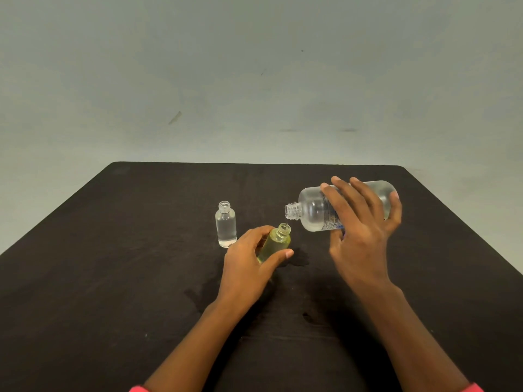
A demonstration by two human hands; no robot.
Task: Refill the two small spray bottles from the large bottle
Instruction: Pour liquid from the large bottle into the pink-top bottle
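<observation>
My right hand [365,230] grips the large clear bottle [311,210], tipped on its side with its open neck pointing left and down. A thin stream runs from that neck into the open mouth of a small yellow-green bottle [278,240]. My left hand [249,264] holds this small bottle, tilted toward the large one, just above the black table [113,264]. A second small clear bottle [225,224] stands upright and uncapped to the left, holding clear liquid. No caps or spray heads are in view.
Damp patches [300,260] darken the tabletop right of the yellow-green bottle and nearer to me. The table's far edge meets a plain grey wall [254,80].
</observation>
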